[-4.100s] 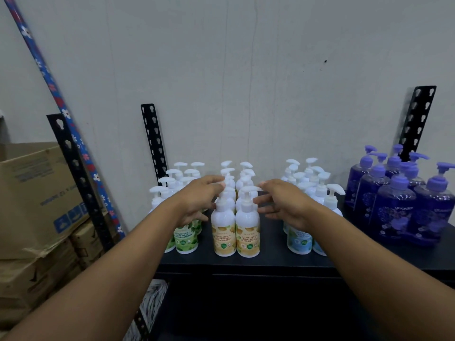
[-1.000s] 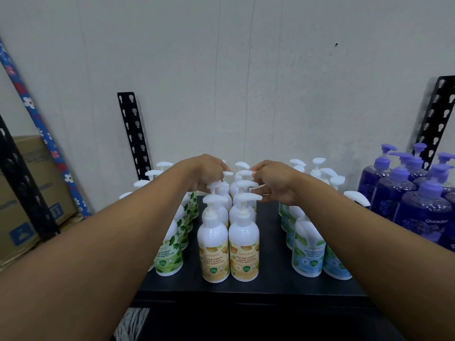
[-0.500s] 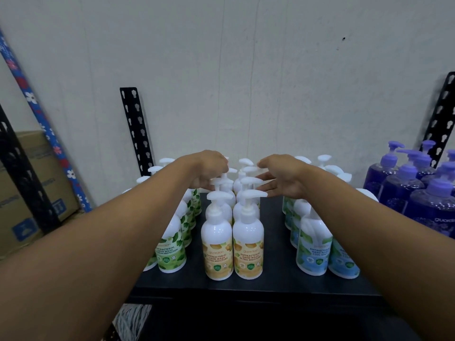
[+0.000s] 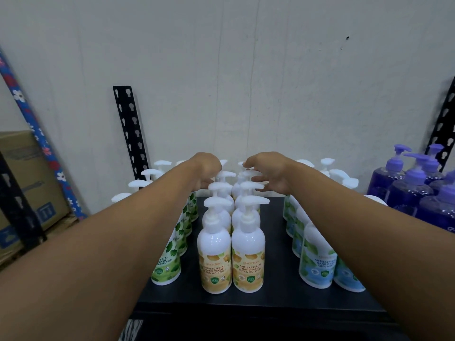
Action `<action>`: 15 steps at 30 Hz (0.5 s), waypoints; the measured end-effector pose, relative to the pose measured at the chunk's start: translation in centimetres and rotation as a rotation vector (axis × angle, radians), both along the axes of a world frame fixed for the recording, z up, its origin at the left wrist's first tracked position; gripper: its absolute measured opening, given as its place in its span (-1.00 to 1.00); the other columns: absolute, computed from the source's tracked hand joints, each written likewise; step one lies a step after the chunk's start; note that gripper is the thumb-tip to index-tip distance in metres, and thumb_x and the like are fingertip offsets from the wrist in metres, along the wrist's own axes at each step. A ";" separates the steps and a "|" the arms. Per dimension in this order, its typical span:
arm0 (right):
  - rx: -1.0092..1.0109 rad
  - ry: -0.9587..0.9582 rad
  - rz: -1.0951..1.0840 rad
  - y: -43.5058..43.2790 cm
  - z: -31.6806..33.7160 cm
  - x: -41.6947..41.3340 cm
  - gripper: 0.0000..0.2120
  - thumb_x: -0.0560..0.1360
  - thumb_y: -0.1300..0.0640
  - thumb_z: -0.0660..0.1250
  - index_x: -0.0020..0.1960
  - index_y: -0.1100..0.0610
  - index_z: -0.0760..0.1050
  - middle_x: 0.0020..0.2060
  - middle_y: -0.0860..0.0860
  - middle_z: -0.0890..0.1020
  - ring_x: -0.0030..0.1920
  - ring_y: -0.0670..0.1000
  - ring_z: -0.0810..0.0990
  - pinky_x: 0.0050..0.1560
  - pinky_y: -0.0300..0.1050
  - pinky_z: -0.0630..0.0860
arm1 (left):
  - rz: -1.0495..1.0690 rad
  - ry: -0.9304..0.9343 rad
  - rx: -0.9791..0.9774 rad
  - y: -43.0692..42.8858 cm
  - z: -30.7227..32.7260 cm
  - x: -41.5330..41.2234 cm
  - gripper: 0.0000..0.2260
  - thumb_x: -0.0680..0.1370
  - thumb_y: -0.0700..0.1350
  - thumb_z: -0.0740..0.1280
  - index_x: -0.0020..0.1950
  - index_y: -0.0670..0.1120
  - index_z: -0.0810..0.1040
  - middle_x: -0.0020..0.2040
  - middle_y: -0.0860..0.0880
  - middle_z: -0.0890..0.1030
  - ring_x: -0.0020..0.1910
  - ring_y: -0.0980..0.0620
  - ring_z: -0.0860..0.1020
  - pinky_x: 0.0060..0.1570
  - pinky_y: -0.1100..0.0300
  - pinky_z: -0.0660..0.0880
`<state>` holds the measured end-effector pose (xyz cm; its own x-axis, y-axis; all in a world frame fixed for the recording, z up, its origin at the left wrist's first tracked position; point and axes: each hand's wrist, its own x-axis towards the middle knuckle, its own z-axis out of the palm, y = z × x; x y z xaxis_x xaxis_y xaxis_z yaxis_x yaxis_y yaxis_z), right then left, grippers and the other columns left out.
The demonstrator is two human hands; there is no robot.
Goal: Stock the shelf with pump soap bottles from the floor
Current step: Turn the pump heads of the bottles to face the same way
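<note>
White pump soap bottles stand in rows on the black shelf (image 4: pixel 270 299). Two rows with orange labels (image 4: pixel 231 252) run down the middle, green-labelled ones (image 4: pixel 167 264) stand left, blue-labelled ones (image 4: pixel 317 264) right. Both my arms reach over them to the back of the orange rows. My left hand (image 4: pixel 205 171) hangs curled over the rear pump heads of the left orange row. My right hand (image 4: pixel 270 173) hovers with fingers spread at the rear pump heads of the right orange row. Whether either hand grips a pump is hidden.
Purple pump bottles (image 4: pixel 416 193) fill the shelf's right end. Black slotted uprights (image 4: pixel 130 129) lean at the wall behind. Cardboard boxes (image 4: pixel 24 183) are stacked to the left beside a blue flowered pole (image 4: pixel 41 141). A white wall closes the back.
Both hands have reached a little farther back along the orange rows, and the right hand's fingers have spread. The bottles stay in place.
</note>
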<state>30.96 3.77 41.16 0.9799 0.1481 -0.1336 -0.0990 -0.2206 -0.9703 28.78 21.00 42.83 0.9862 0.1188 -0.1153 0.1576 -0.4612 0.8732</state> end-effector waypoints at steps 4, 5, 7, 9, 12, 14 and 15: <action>-0.032 -0.017 -0.016 0.0 -0.4 0.6 -0.91 0.59 0.21 0.28 -0.06 0.11 0.55 -0.08 0.04 0.59 -0.13 0.09 0.51 -0.25 -0.05 0.47 | 0.022 -0.064 0.021 0.3 -0.4 0.5 -0.83 0.68 -0.26 0.19 0.21 -0.13 0.52 0.11 -0.14 0.57 -0.22 -0.07 0.56 -0.26 0.16 0.54; -0.037 -0.020 -0.024 0.0 -0.5 0.7 -0.90 0.60 0.21 0.26 -0.04 0.11 0.55 -0.05 0.04 0.61 -0.10 0.10 0.52 -0.23 -0.04 0.48 | 0.025 -0.076 0.033 0.4 -0.5 0.7 -0.80 0.68 -0.24 0.20 0.26 -0.13 0.52 0.12 -0.14 0.57 -0.24 -0.06 0.56 -0.31 0.18 0.54; -0.039 -0.022 -0.030 -0.1 -0.6 0.9 -0.87 0.62 0.21 0.24 -0.02 0.13 0.57 -0.03 0.04 0.63 -0.09 0.10 0.53 -0.20 -0.04 0.49 | 0.013 -0.094 0.063 0.4 -0.5 0.9 -0.77 0.68 -0.20 0.23 0.34 -0.12 0.50 0.07 -0.10 0.58 -0.28 -0.02 0.55 -0.38 0.20 0.48; -0.051 -0.031 -0.045 -0.2 -0.6 1.1 -0.85 0.61 0.24 0.21 0.03 0.18 0.57 -0.08 0.05 0.64 -0.15 0.08 0.53 -0.23 -0.05 0.50 | -0.009 -0.102 0.093 0.2 -0.5 1.0 -0.77 0.68 -0.15 0.26 0.33 -0.12 0.51 0.01 -0.08 0.57 -0.29 0.00 0.54 -0.42 0.22 0.45; -0.042 -0.038 -0.087 -0.4 -0.5 1.3 -0.77 0.61 0.29 0.17 0.14 0.22 0.58 -0.10 0.04 0.65 -0.19 0.05 0.56 -0.25 -0.08 0.52 | -0.036 -0.097 0.121 0.0 -0.5 1.2 -0.78 0.68 -0.10 0.28 0.32 -0.10 0.52 0.07 -0.10 0.58 -0.29 0.00 0.51 -0.35 0.21 0.45; -0.024 -0.034 -0.106 -0.5 -0.6 1.4 -0.74 0.63 0.29 0.13 0.17 0.21 0.57 -0.07 0.03 0.65 -0.18 0.05 0.57 -0.25 -0.09 0.54 | -0.049 -0.086 0.137 -0.1 -0.4 1.3 -0.78 0.69 -0.10 0.27 0.32 -0.09 0.52 0.03 -0.08 0.57 -0.32 0.01 0.49 -0.37 0.20 0.43; -0.012 -0.030 -0.111 -0.5 -0.6 1.4 -0.73 0.63 0.29 0.12 0.19 0.21 0.56 -0.07 0.03 0.65 -0.20 0.06 0.56 -0.25 -0.09 0.53 | -0.056 -0.076 0.140 -0.1 -0.3 1.3 -0.77 0.69 -0.11 0.26 0.33 -0.09 0.51 0.01 -0.07 0.57 -0.34 0.01 0.49 -0.40 0.21 0.43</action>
<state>32.40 3.28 40.55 0.9937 0.0373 -0.1055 -0.0947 -0.2219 -0.9705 30.07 20.92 42.54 0.9970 0.0734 -0.0258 0.0640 -0.5853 0.8083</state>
